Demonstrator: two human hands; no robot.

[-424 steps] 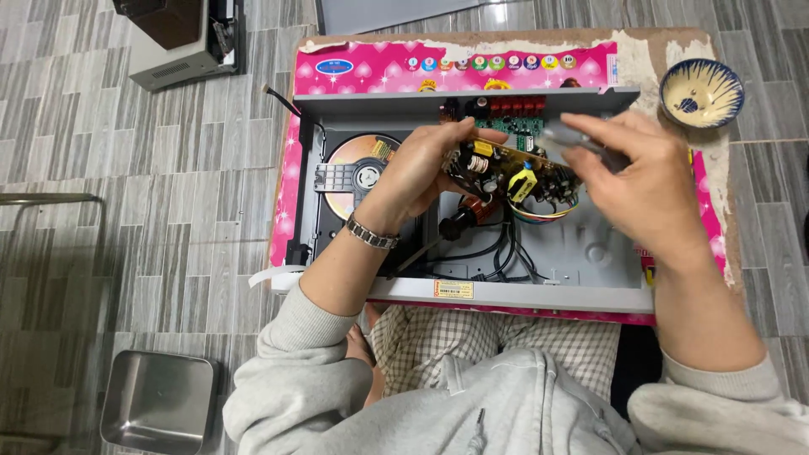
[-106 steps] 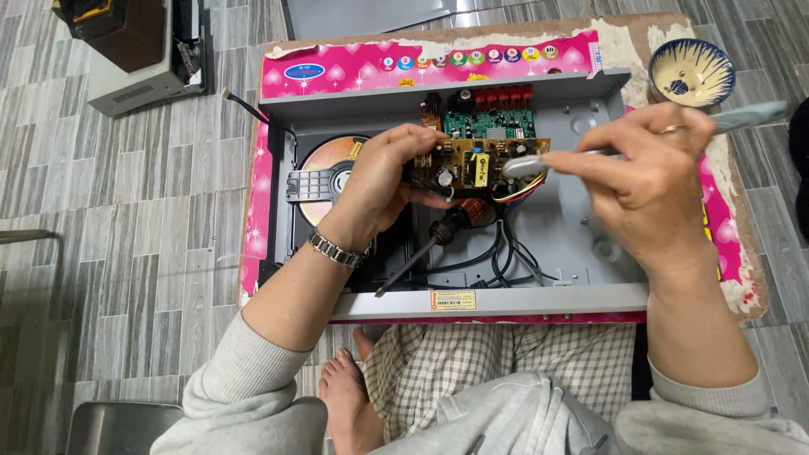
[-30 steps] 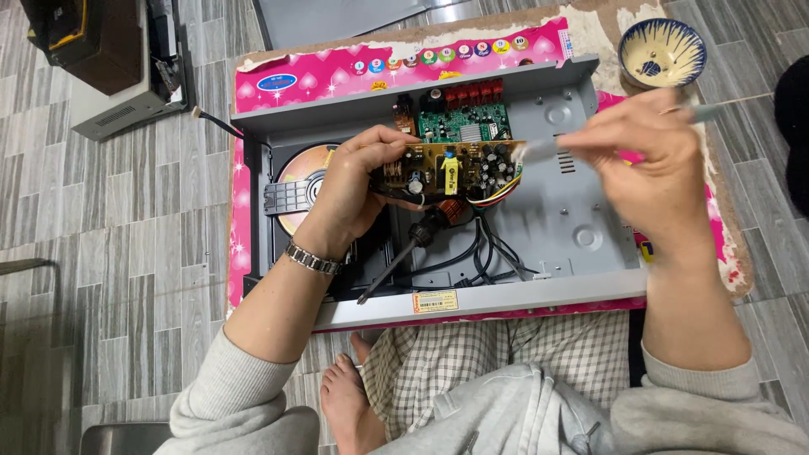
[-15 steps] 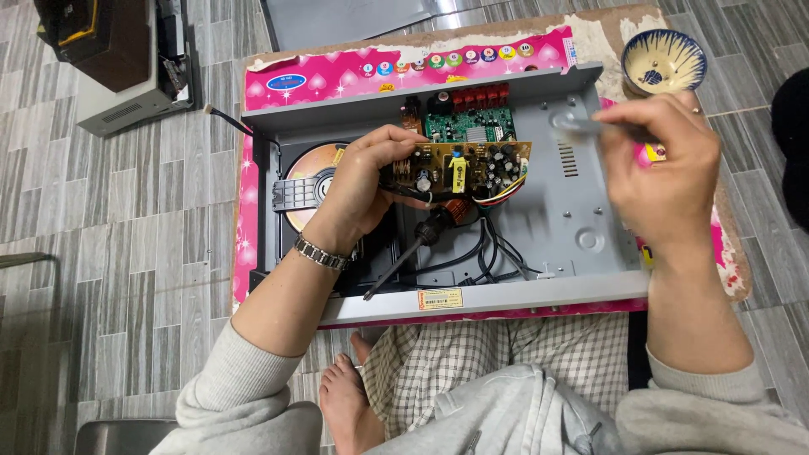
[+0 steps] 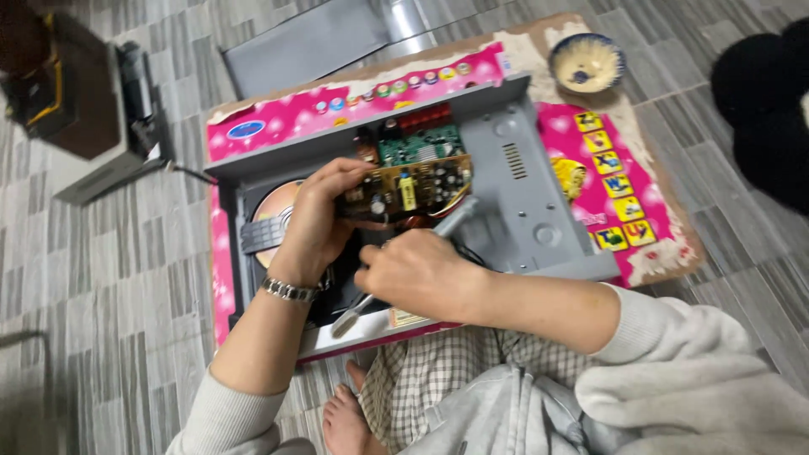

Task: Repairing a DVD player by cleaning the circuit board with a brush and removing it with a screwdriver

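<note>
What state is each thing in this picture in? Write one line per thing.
Disc player case: lid off, insides showing.
Yellow circuit board: lifted, held by the left hand.
Green circuit board: seated in the case.
Disc: lying in its tray.
Brush: gripped in the right hand.
Bowl: upright, looks empty.
</note>
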